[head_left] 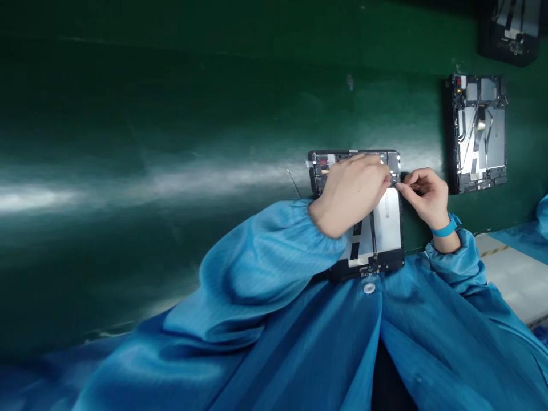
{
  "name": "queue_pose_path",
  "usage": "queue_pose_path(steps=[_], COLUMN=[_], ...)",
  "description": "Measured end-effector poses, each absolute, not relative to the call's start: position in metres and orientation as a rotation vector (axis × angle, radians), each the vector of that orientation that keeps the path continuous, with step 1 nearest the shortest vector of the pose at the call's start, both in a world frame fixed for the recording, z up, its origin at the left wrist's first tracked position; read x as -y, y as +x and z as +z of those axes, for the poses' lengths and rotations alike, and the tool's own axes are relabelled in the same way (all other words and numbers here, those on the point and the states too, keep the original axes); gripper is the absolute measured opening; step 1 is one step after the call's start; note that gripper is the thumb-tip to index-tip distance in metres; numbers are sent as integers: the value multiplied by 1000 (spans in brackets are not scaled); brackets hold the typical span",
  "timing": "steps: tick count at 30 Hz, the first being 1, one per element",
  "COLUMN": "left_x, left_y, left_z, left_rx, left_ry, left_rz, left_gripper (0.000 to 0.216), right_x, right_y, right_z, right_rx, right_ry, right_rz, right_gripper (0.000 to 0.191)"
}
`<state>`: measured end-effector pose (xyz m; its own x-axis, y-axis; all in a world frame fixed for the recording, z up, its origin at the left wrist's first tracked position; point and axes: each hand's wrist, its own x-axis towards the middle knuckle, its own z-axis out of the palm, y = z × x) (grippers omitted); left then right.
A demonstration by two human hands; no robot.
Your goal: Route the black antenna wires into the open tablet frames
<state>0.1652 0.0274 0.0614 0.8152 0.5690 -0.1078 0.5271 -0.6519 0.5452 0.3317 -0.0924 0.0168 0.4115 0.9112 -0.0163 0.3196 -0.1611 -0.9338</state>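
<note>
An opened tablet (387, 222) lies in front of me, its inner parts, dark flex cables and silvery plate showing. Across its upper part reaches my left hand (355, 188), back upward, fingers curled together near the tablet's upper right corner. My right hand (428, 197), with a blue band at the wrist, is at the tablet's right edge. Its thumb and fingers are pinched close to the left fingertips. Whatever sits between the fingers of either hand is too small or hidden to name. A thin metal rod-like tool (293, 182) lies just left of the tablet.
A stack of opened tablets (482, 137) stands to the right on the green table (171, 114). Another dark stack (514, 34) is at the far upper right. At the right edge, a blue sleeve (543, 214) is partly in view.
</note>
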Motion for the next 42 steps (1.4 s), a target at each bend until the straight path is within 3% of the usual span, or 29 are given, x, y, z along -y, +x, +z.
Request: queue_pose_path(steps=[7,16,24,35,42], left_x=[-30,-24,-21,-19,-19], left_y=[173,171,169,167,169], left_z=[61,54,52,47,49], left_rx=[-668,-713,-860,-967,-971], left_ry=[2298,2288,2238,2239,2219], left_rz=[135,205,237,257,219], left_gripper=[17,14,20,22,21], right_x=[88,83,80,76,77], right_y=[329,321,319,333,329], right_z=[25,32,39,25,28], right_rx=[980,1015,1062,1047,1052], right_ry=[-1622,-1631,-1614,-1712,-1719], right_rz=[670,727,668,986,942], right_gripper=[47,44,30,30,25])
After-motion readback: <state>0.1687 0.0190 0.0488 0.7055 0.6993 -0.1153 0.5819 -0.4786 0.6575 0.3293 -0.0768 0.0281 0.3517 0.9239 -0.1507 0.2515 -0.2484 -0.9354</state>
